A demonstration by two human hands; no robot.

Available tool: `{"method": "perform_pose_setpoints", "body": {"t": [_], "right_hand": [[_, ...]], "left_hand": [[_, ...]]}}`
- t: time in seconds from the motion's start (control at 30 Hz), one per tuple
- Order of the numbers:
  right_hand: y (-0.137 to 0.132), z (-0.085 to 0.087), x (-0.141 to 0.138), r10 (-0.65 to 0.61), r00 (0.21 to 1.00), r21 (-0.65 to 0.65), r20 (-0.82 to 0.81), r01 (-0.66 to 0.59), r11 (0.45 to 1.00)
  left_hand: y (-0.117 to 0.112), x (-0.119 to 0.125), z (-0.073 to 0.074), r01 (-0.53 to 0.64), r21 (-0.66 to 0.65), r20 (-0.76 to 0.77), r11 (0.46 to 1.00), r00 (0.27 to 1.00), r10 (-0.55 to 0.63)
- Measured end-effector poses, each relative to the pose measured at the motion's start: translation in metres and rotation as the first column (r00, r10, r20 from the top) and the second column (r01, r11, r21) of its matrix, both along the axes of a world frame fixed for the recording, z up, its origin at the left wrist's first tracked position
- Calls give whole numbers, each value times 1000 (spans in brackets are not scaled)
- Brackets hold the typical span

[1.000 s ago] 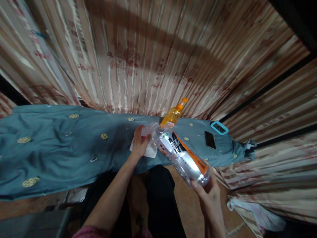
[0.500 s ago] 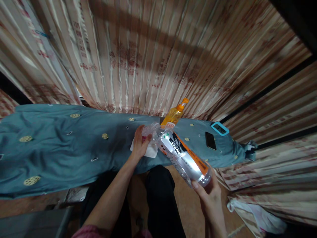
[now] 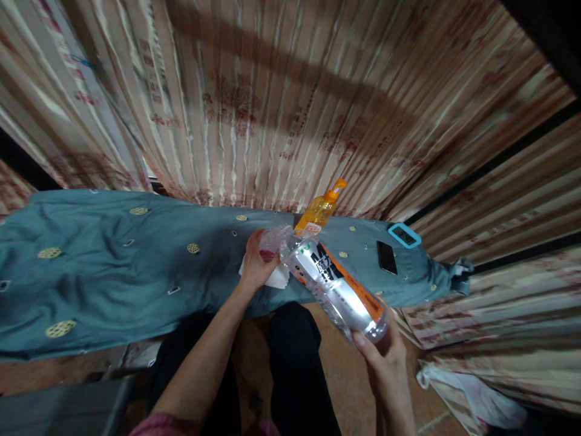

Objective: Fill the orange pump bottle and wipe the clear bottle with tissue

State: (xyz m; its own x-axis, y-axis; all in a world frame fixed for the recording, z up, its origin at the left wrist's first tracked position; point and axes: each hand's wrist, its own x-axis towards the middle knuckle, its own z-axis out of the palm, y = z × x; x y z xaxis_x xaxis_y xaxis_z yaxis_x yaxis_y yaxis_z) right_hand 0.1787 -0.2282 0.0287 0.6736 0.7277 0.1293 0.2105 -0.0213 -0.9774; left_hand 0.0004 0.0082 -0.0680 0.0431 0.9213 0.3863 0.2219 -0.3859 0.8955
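My right hand [image 3: 385, 357] grips the base of a clear plastic bottle [image 3: 333, 284] with a silver, black and orange label, held tilted with its neck pointing up and left. My left hand [image 3: 256, 263] is closed around the bottle's neck end, where crinkled clear plastic wrap [image 3: 276, 237] is bunched. A white tissue [image 3: 276, 277] lies under that hand on the teal cloth [image 3: 113, 260]. An orange pump bottle [image 3: 320, 209] stands just behind the clear bottle.
The teal cloth with gold dots covers a long surface across the view. On its right end lie a black phone [image 3: 386, 257] and a blue-framed device [image 3: 403, 235]. Striped curtains [image 3: 290, 103] hang behind. A white bag [image 3: 476, 402] lies on the floor at the right.
My left hand's fingers have shifted slightly around the bottle's neck and the plastic wrap. The bottle and my right hand have stayed nearly where they were.
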Motion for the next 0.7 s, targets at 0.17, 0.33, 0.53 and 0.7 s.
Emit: {"method": "perform_pose_setpoints", "body": {"t": [0.17,0.33,0.53,0.7], "right_hand": [[-1,-2,1,3,999,-10,-32,-3,1000],[-2,-5,4,-4,999,-12,-53,4,1000],[-2,-6,3,-1,999,7,-47,1,1000],[-2,-5,3,7,999,7,-38,-7,1000]], "left_hand": [[-1,0,1,-20,6,6,1000,1000,20],[-3,-1,4,-33,-8,-4,999,999,33],[-4,-3,8,-37,-4,-12,999,999,37],[-4,-3,8,-42,4,-13,999,999,42]]}}
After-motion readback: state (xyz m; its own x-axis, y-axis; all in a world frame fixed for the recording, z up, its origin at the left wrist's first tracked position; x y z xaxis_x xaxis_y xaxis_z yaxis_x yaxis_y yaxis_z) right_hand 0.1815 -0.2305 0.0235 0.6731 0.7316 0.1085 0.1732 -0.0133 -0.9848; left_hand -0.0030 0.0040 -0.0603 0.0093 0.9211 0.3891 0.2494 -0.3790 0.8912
